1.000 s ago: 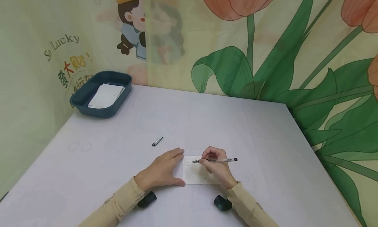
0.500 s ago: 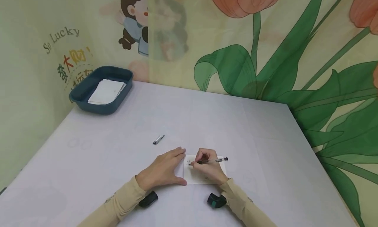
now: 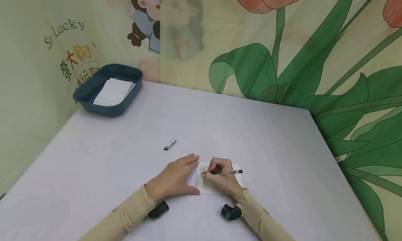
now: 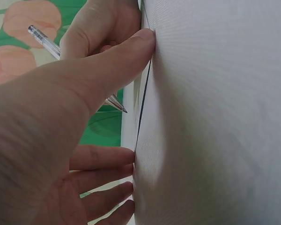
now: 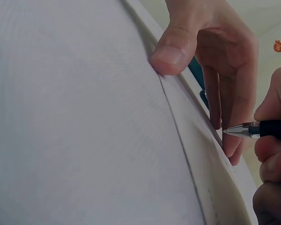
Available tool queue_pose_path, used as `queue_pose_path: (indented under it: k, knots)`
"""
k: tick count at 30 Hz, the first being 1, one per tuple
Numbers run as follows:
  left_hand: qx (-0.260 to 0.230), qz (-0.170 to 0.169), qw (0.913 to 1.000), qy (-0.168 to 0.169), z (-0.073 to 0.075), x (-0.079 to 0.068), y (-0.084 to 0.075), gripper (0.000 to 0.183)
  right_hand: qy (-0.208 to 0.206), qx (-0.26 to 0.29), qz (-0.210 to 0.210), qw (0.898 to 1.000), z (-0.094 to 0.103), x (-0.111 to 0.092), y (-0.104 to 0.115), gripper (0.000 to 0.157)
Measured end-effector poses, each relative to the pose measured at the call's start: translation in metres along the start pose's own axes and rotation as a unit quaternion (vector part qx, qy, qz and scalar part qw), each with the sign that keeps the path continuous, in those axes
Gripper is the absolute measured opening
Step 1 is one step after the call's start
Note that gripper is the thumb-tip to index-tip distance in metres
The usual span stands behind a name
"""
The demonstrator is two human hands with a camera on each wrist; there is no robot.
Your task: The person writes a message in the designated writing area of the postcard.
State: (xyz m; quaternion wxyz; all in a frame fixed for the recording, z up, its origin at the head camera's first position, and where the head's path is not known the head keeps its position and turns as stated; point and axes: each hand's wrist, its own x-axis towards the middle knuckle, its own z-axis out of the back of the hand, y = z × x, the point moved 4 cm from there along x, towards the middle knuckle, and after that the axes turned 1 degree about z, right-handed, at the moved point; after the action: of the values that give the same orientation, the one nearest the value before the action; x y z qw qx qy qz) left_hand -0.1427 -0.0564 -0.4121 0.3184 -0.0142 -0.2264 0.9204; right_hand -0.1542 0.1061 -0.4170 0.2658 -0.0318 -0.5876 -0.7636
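Note:
A small white sheet of paper (image 3: 205, 189) with small dark marks lies on the table before the person. The left hand (image 3: 174, 176) rests at its left side, thumb and fingers spread, touching the edge near both corners. Between thumb and fingers, the right hand (image 3: 223, 176) pinches a clear-barrelled pen (image 3: 235, 171) with a dark grip. Its metal tip points at the paper's upper left part. In the right wrist view the pen's tip (image 5: 239, 130) shows close over the sheet, with the left thumb (image 5: 171, 58) at the paper's edge. The right hand hides part of the sheet.
A pen cap (image 3: 170, 145) with a clip lies beyond the left hand. At the far left corner of the white-covered table (image 3: 251, 129) stands a dark blue tray (image 3: 108, 111) holding a stack of white papers (image 3: 113, 91). Printed curtains hang behind.
The right hand and pen have shifted left across the paper, toward its left edge. The left hand stays at that edge. The head view has tilted slightly.

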Motion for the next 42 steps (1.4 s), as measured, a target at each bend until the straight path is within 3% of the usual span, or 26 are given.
queue_pose_path:
  k: [6,14,26,33,42]
  knots:
    - [0.019,-0.011,0.9997,-0.014,0.002,0.002,0.001,0.089,-0.002,0.000,0.006,1.000,0.001,0.001,0.014,0.024]
    - [0.035,-0.009,0.9993,-0.014,0.004,0.001,0.001,0.087,-0.004,0.005,-0.001,1.000,0.001,-0.002,-0.013,0.027]
    - [0.047,-0.018,0.9987,-0.003,0.002,0.001,0.002,0.086,0.004,-0.012,-0.014,1.000,0.000,-0.001,-0.014,0.025]
    - [0.068,-0.032,0.9971,-0.008,0.003,0.001,0.000,0.086,0.007,-0.012,0.000,1.000,-0.001,0.002,0.013,0.026]
    - [0.066,-0.033,0.9972,-0.011,0.004,0.001,-0.001,0.085,0.010,-0.012,0.011,1.000,-0.002,0.001,0.010,0.026]
